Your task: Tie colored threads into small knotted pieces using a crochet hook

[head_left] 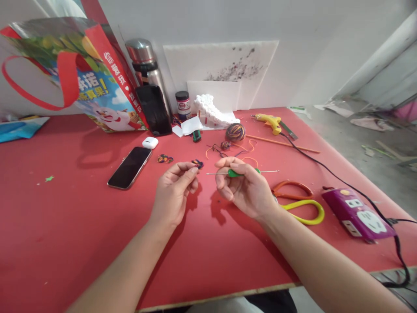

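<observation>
1. The red table (65, 226) is seen from above; both forearms reach in over its near edge.
2. The left hand (174, 191) is pinched shut on a small multicoloured crocheted yarn piece (197, 164), held at the fingertips just above the table.
3. The right hand (243, 184) is clenched around a green-handled thin metal crochet hook (235, 173), held level, with its tip pointed at the yarn piece and just short of it.
4. Just right of the right hand, orange-and-yellow-handled scissors (301, 204) are lying flat; beyond them a purple power strip (356, 215) with a black cable.
5. Left of the hands, a black smartphone (129, 167) lies face up, a white earbud case (150, 142) near it.
6. A second small multicoloured yarn piece (165, 159) lies finished-looking on the table, so part of the work is judged done.
7. The held piece is judged unfinished: loose yarn runs back to a multicoloured yarn ball (235, 131).
8. Farther back: yellow glue gun (269, 122), steel flask (146, 69), printed shopping bag (81, 74).
</observation>
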`<state>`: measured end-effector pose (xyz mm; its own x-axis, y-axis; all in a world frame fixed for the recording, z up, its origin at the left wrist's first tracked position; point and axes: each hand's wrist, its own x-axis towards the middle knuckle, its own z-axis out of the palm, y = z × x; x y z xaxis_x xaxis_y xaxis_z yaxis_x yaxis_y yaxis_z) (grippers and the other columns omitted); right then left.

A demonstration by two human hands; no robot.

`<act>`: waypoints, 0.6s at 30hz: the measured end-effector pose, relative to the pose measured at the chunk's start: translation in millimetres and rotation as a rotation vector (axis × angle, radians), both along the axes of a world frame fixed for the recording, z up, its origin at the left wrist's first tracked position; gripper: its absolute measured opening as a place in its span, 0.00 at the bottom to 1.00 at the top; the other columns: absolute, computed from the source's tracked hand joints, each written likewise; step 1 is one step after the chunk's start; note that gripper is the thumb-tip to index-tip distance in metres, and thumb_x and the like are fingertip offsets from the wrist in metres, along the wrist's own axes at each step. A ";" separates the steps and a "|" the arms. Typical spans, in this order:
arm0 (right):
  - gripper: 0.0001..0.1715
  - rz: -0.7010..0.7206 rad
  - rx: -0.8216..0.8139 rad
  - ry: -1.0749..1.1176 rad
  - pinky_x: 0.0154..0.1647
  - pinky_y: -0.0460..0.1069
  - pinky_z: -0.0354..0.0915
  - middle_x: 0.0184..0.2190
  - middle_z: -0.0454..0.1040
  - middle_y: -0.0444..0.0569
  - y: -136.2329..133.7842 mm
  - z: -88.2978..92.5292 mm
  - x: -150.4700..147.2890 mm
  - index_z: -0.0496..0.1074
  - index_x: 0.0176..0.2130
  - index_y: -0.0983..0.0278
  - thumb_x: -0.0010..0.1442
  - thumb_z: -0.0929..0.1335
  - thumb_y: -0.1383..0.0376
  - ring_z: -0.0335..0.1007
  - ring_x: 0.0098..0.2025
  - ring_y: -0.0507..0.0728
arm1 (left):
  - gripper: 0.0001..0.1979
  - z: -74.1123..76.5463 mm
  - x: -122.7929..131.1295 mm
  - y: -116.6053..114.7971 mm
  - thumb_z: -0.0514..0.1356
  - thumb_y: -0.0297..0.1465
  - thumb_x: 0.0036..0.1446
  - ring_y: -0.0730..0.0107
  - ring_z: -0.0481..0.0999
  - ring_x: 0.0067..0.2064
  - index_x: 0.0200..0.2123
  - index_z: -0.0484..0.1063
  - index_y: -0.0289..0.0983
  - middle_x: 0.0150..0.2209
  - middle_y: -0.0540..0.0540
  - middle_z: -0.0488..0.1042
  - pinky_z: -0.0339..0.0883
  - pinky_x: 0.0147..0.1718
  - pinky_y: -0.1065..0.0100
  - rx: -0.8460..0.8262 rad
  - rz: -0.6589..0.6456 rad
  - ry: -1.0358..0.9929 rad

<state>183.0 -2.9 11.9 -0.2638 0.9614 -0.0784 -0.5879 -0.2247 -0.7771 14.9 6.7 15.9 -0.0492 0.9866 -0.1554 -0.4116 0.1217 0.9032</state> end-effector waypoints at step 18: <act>0.06 -0.198 0.350 -0.319 0.30 0.53 0.74 0.35 0.84 0.49 -19.4 2.7 -0.5 0.81 0.40 0.61 0.65 0.74 0.61 0.77 0.27 0.54 | 0.06 2.2 -0.4 -9.9 0.73 0.30 0.51 0.76 0.70 0.24 0.30 0.80 0.39 0.25 0.51 0.74 0.65 0.24 0.72 0.122 -0.092 0.076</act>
<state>182.5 -22.3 14.6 -0.0891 0.9736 0.2103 -0.3138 0.1729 -0.9336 14.6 -3.2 18.1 0.0347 0.9988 -0.0334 -0.3335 0.0431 0.9418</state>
